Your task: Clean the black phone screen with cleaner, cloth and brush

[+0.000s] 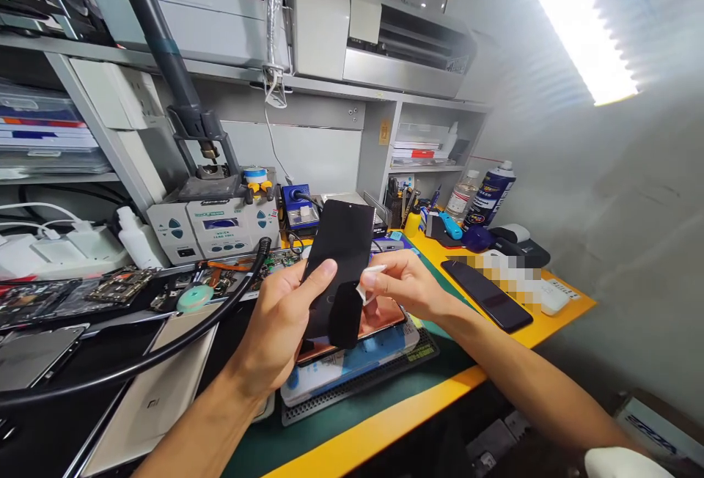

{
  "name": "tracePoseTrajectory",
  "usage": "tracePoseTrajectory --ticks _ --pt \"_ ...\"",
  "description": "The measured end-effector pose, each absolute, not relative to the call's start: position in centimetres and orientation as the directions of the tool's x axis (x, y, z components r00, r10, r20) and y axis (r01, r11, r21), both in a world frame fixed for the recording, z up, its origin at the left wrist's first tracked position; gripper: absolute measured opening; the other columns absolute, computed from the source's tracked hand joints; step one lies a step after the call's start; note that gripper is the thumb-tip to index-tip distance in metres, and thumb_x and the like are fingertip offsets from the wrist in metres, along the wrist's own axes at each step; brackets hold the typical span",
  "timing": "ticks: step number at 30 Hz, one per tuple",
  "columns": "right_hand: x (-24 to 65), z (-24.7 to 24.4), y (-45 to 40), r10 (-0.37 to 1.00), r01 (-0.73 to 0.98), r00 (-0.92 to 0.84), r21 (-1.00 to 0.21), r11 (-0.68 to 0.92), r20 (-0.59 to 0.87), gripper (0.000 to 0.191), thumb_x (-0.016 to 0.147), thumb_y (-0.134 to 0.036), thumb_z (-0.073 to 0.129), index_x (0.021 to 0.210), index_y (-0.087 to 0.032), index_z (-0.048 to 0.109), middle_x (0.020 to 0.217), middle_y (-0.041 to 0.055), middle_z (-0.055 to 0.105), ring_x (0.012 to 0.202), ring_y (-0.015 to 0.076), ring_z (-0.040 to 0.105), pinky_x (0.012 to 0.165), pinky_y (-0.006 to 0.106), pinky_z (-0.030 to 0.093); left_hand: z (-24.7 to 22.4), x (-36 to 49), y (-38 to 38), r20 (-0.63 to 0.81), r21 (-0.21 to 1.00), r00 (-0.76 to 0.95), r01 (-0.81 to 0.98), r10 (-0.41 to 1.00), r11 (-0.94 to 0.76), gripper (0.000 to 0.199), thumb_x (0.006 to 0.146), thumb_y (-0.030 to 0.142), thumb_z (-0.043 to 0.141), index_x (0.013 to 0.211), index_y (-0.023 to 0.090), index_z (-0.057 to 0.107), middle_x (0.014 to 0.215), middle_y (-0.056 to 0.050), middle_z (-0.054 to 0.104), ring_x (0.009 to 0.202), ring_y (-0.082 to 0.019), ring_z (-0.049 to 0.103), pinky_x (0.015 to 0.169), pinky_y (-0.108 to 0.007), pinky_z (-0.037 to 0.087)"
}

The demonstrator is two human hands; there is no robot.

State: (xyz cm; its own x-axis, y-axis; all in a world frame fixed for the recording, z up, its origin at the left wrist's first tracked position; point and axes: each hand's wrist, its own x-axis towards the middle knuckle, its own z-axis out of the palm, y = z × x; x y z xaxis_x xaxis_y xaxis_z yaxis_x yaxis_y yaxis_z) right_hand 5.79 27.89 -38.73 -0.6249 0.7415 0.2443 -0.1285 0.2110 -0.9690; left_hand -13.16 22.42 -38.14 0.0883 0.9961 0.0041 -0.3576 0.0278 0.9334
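A black phone screen (pixel 342 243) is held upright at the centre, its dark face toward me. My left hand (pixel 283 317) grips its left edge, the thumb lying on the glass. At its right edge my right hand (pixel 404 284) pinches a small white wipe (pixel 369 289). Below the screen lies a copper-coloured, shiny phone part (pixel 385 317) on a blue and white box (pixel 357 361), which rests on a dark perforated plate over the green mat (pixel 352 423).
Another black phone (pixel 487 293) lies on the yellow table at the right. Spray can (pixel 489 196) and bottles stand behind it. A thick black hose (pixel 181 352) curves across the left, over circuit boards and a gold panel (pixel 157 397). A soldering station (pixel 217 229) stands behind.
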Motion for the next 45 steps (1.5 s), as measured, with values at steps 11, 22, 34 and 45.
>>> tracePoseTrajectory --ticks 11,22,34,45 --pt "6.6 -38.0 28.8 0.861 -0.253 -0.361 -0.926 0.280 0.359 0.039 0.078 -0.051 0.081 0.064 -0.019 0.063 0.057 -0.0008 0.061 0.048 0.0147 0.061 0.047 0.027 0.053 -38.3 -12.8 22.2 -0.096 0.890 0.251 -0.412 0.963 0.196 0.035 0.073 0.041 0.086 0.096 0.016 0.078 0.075 -0.006 0.073 0.056 -0.017 0.062 0.052 -0.026 0.050" --pt "7.6 -37.0 30.2 0.910 -0.263 0.055 -0.873 0.410 0.411 0.029 0.078 -0.042 0.072 0.064 -0.022 0.055 0.059 -0.0028 0.050 0.046 0.0120 0.048 0.042 0.027 0.043 -38.3 -12.7 22.2 -0.149 0.827 0.225 -0.506 0.963 0.246 0.022 0.073 0.033 0.085 0.081 0.014 0.078 0.075 -0.006 0.074 0.060 -0.012 0.064 0.052 -0.016 0.050" --pt "9.5 -37.2 32.5 0.843 -0.040 0.346 -0.892 0.451 0.411 0.032 0.071 -0.038 0.081 0.067 -0.020 0.054 0.051 -0.0075 0.048 0.037 0.0067 0.035 0.036 0.023 0.028 -38.2 -12.6 22.4 -0.272 0.771 0.169 -0.550 0.947 0.319 0.012 0.079 0.024 0.076 0.084 0.013 0.077 0.080 -0.010 0.077 0.067 -0.020 0.072 0.059 -0.027 0.059" --pt "9.0 -39.9 34.7 0.902 0.305 0.057 -0.868 0.392 0.427 0.053 0.093 -0.051 0.068 0.057 -0.019 0.045 0.049 -0.0089 0.046 0.041 0.0067 0.041 0.044 0.021 0.036 -37.5 -14.6 23.5 -0.263 0.712 0.101 -0.651 0.959 0.264 0.014 0.092 0.009 0.056 0.092 0.012 0.069 0.068 -0.002 0.063 0.048 -0.011 0.058 0.041 -0.021 0.052"
